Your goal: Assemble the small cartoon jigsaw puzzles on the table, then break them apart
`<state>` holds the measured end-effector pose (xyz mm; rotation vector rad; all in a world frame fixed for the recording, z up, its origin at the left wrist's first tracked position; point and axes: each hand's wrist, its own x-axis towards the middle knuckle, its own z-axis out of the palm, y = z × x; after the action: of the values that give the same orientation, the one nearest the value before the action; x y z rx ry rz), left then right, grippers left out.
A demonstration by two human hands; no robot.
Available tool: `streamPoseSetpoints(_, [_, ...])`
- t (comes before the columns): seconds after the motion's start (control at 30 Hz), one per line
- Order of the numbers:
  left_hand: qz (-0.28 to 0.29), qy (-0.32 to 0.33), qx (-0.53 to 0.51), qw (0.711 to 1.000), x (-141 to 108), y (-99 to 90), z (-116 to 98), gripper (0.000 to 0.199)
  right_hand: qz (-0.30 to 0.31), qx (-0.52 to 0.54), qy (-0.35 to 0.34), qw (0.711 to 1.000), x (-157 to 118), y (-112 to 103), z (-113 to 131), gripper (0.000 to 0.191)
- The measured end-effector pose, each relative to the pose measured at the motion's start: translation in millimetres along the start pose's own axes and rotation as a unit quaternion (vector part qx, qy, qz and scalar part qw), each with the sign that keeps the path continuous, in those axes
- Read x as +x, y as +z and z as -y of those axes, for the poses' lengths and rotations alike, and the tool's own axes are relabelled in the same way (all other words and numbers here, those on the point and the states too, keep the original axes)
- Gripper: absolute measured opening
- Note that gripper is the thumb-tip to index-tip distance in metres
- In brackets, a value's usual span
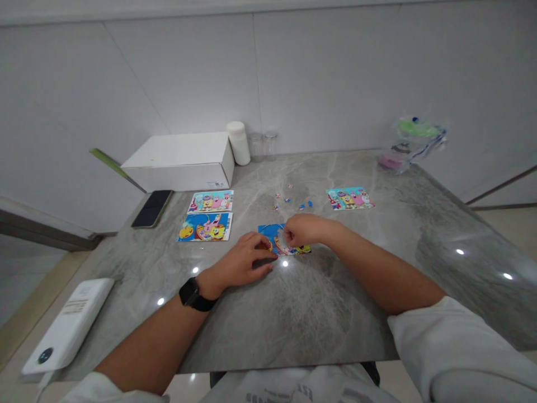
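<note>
A partly covered jigsaw puzzle (268, 230) with a blue cartoon picture lies flat in front of me; a pale patch shows in its middle. At its left edge rests my left hand (245, 260), fingers apart and thumb spread on the table. My right hand (308, 228) is over the puzzle's right part with its fingers closed in a pinch; whatever they hold is hidden. Just beyond the puzzle are several small loose puzzle pieces, among them a blue piece (310, 204) and a pink piece (290, 186).
Two cartoon picture cards (205, 227) lie left, another cartoon picture (350, 198) right. Farther back stand a white box (180, 176), a white bottle (239, 144) and two clear glasses (271, 146). A phone (152, 209), white device (69, 324) and plastic bag (413, 143) lie around.
</note>
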<state>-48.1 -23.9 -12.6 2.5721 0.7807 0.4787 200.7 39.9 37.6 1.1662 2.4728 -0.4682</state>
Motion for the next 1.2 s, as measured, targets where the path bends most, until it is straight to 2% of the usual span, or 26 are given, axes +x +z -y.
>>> streamPoseSetpoints(0.2, [0.004, 0.001, 0.001, 1.000, 1, -0.9, -2, 0.032, -0.019, -0.038, 0.041, 0.998, -4, 1, 12, 0.027])
streamPoseSetpoints(0.4, [0.008, 0.001, 0.004, 1.000, 0, -1.0, -1, 0.033, -0.024, -0.035, 0.025, 0.999, -9, -3, 11, 0.023])
streamPoseSetpoints(0.63, [0.007, -0.002, 0.003, 1.000, 0, -2.4, -2, 0.029, -0.061, 0.011, 0.028, 0.998, -22, -23, -3, 0.021])
streamPoseSetpoints(0.87, [-0.005, -0.001, 0.005, 1.000, 1, -3.9, -4, 0.023, -0.166, 0.061, 0.066, 0.982, -38, -40, -32, 0.022])
streamPoseSetpoints(1.0, [-0.041, -0.002, 0.011, 0.999, 2, -5.7, -5, 0.018, -0.232, 0.081, 0.100, 0.964, -46, -45, -46, 0.021])
streamPoseSetpoints(1.2, [-0.125, -0.038, 0.020, 0.991, 1, -4.2, 3, 0.021, -0.282, 0.097, 0.134, 0.945, -51, -48, -56, 0.025])
